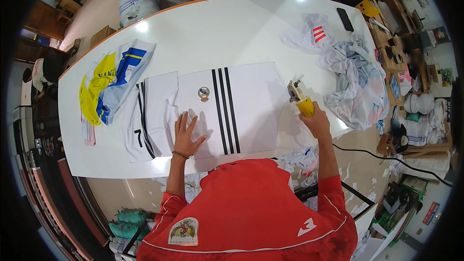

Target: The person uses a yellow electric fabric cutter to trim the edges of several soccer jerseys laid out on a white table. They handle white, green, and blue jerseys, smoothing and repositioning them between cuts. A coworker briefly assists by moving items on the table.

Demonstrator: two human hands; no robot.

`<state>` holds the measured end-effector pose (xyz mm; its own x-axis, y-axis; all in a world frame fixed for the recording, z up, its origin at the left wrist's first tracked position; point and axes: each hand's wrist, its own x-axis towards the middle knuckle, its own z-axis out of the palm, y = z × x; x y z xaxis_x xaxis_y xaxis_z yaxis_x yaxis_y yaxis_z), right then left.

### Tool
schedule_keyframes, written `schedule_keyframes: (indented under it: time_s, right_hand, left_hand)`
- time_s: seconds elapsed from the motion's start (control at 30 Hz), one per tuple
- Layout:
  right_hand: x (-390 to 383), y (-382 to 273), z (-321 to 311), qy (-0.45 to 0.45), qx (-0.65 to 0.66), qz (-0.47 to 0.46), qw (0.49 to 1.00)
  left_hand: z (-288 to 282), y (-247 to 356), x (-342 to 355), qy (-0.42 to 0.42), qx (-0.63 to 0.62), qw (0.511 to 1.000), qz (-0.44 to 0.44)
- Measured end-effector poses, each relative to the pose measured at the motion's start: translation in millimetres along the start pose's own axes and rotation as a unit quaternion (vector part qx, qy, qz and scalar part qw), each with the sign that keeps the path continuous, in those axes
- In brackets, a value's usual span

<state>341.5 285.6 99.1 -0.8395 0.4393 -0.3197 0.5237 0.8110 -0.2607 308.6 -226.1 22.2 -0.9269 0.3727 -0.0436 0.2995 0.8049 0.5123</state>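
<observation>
A white fabric panel (256, 101) with three black stripes and a small crest lies flat on the white table (217, 34). Its left part meets a second white piece (162, 92) with dark stripes and a black printed figure. My left hand (186, 137) rests on the fabric left of the stripes, fingers spread and nothing in them. At the panel's right edge, my right hand (319, 123) grips the yellow handle of an electric rotary cutter (303, 104). The cutter's metal head points away from me, by the cloth's edge.
Yellow, blue and white fabric pieces (108, 84) lie at the table's left end. Crumpled pale cloth (355, 82) covers the right end, with a black phone (345, 19) beyond it. A black cord (386, 155) runs off to the right. Scraps (365, 193) litter the floor. Another person (43, 75) is far left.
</observation>
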Motion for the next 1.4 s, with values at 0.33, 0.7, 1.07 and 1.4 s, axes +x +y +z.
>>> schedule_keyframes:
  time_s: [0.33, 0.7, 1.07, 1.4]
  right_hand:
    - [44.9, -38.4, -10.7, -0.054, 0.023, -0.008, 0.998]
    - [85.3, -64.2, -5.8, -0.039, 0.018, -0.031, 0.999]
    - [107.8, -90.5, -9.5, -0.028, 0.026, 0.010, 0.999]
    - [113.0, -45.0, 1.1, -0.012, 0.165, -0.004, 0.986]
  left_hand:
    - [-2.4, -0.6, 4.5, 0.007, -0.004, 1.000, -0.007]
    - [-2.2, -2.7, 5.1, 0.026, -0.027, 0.999, -0.015]
    - [-1.6, -3.1, 9.1, 0.030, -0.019, 0.999, -0.019]
    - [15.8, 19.1, 39.5, -0.045, 0.095, 0.989, -0.102]
